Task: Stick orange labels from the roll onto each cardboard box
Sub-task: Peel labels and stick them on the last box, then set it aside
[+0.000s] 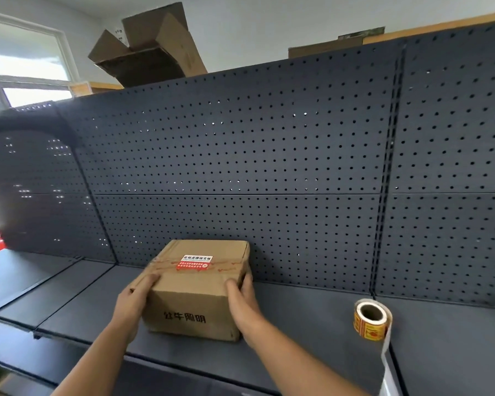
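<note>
A sealed cardboard box (195,290) sits on the dark shelf (312,324), its far edge close to the perforated back panel (240,155). It is closed, so its contents cannot be seen. The board is plain brown and matte, slightly dented at the corners, with dark printed characters on the near face. Clear tape with red print runs across the top, and over that seam lies a red-and-white label (195,262) — rectangular and flat against the board.

The left hand (133,302) grips the box's near left corner, fingers curled over the top edge and pressed together. The right hand (245,302) holds the right side, thumb lying on the top edge, the other fingers wrapped round the side face (mostly hidden behind the box).

The label roll (371,320) stands on its edge on the shelf, well apart from the box to the right, touched by neither hand. It is wound on a cardboard core, orange labels with red print facing outward — a strip of pale backing paper (386,355) trails down off the shelf's front.

Above the panel, an opened, crumpled carton (149,50) shows its flaps.
</note>
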